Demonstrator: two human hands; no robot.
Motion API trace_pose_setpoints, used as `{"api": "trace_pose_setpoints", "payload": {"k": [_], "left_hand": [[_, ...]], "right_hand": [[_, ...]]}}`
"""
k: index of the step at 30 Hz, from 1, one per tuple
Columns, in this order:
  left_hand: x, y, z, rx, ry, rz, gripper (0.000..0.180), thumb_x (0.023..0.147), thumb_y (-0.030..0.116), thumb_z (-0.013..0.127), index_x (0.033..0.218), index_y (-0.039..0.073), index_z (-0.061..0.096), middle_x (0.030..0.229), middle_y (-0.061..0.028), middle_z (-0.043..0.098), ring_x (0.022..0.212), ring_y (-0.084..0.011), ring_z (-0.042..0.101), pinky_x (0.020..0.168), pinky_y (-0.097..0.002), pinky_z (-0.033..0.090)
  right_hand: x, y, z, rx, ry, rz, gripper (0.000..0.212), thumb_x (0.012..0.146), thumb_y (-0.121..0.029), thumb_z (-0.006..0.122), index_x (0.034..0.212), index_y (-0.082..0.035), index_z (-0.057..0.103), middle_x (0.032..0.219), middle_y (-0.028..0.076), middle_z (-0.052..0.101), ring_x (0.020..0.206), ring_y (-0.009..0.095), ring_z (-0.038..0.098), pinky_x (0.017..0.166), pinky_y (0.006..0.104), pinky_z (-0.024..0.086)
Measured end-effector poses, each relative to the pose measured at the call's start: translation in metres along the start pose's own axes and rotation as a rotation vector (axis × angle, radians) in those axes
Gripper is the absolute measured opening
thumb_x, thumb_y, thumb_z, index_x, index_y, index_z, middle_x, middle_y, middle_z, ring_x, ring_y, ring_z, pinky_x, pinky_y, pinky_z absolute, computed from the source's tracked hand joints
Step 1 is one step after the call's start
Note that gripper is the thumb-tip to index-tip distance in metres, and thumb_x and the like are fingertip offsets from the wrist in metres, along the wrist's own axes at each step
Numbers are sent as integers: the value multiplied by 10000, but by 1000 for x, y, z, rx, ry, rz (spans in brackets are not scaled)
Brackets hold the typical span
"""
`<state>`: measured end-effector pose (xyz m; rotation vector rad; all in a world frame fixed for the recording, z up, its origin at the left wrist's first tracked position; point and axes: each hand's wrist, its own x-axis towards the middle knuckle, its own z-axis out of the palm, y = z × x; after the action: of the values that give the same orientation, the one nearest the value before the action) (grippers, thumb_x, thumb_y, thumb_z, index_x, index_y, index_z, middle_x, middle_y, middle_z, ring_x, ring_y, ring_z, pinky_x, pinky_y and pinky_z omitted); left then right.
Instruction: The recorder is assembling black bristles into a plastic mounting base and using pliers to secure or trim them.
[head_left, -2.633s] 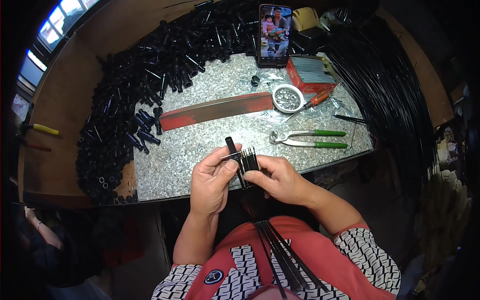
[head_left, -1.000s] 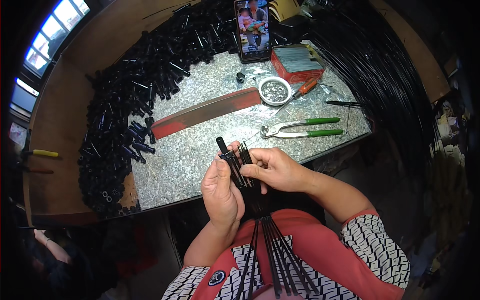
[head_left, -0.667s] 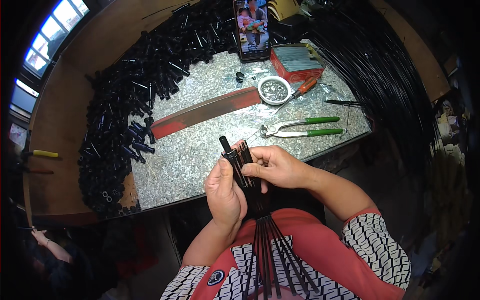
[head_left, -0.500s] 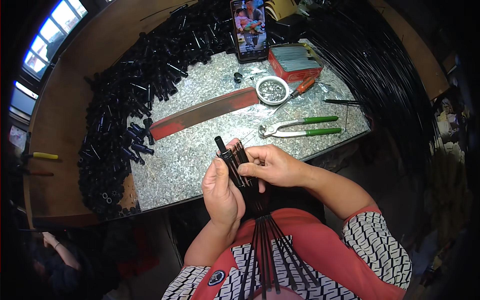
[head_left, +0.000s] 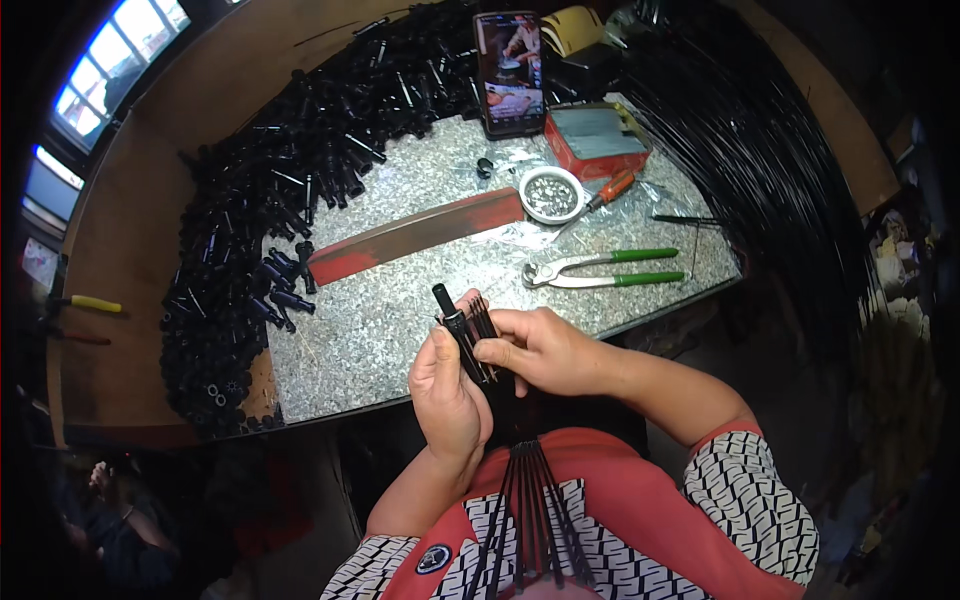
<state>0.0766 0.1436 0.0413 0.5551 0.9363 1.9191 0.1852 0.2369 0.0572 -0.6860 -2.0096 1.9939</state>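
My left hand (head_left: pixel 445 395) is closed around a black tube-shaped hub (head_left: pixel 443 300) of what looks like an umbrella frame, thumb along its side. My right hand (head_left: pixel 545 350) pinches a bunch of thin black ribs (head_left: pixel 482 318) beside the hub, thumb on top. Below my hands, long black rods (head_left: pixel 528 500) fan out over my red and patterned clothing toward my body. Where the ribs meet the hub is partly hidden by my fingers.
On the speckled board (head_left: pixel 360 330) lie green-handled pincers (head_left: pixel 600 268), a long red-brown bar (head_left: pixel 420 235), a white bowl of small metal bits (head_left: pixel 552 195), an orange-handled screwdriver (head_left: pixel 615 187) and a red tin (head_left: pixel 597 140). A phone (head_left: pixel 510 75) stands behind. Black tubular parts (head_left: pixel 250 230) and rods (head_left: pixel 760 130) flank them.
My hands and the frame sit slightly lower in view, as does the tabletop. The rods below have drawn into a narrower fan. Both hands keep their hold.
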Motion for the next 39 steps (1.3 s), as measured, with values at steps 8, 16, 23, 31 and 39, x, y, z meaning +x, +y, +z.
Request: {"api": "trace_pose_setpoints", "payload": {"k": [8,16,23,31,39], "left_hand": [[5,0,-2,-58,-81,-81,347,1046,240,344,1184,-48,481,1212,-236,586,1115,-264,587,991,-377,445],[8,4,-10,-117,-143,-152,324,1042,266,348,1188,-2,455,1121,-208,611,1059,-258,610,947,-371,472],[10,8,-13,-141,-173,-162,417,1030,291,378,1310,-16,413,1028,-136,598,907,-195,612,826,-314,491],[4,10,-11,-132,-145,-162,432,1035,297,388,1302,-30,476,1048,-116,622,901,-168,613,821,-300,493],[3,9,-11,-132,-139,-132,430,1032,297,399,1297,-35,473,1060,-122,619,929,-155,593,839,-309,496]], "right_hand": [[-5,-22,-2,-237,-23,27,272,968,-247,475,971,14,551,648,156,608,540,250,639,525,350,494],[-8,-36,-33,-769,-171,-61,259,879,-247,668,798,-1,673,663,158,603,574,250,610,559,371,451],[78,-94,-68,-877,83,-312,152,846,-141,675,902,0,666,758,124,658,699,268,642,636,361,494],[233,-42,-28,-1185,64,-501,284,856,-139,608,1131,-70,620,1167,206,496,1086,371,533,898,447,477],[253,-37,-17,-1266,190,-381,160,836,-97,572,937,19,616,1089,224,532,1025,399,576,863,460,488]]}}
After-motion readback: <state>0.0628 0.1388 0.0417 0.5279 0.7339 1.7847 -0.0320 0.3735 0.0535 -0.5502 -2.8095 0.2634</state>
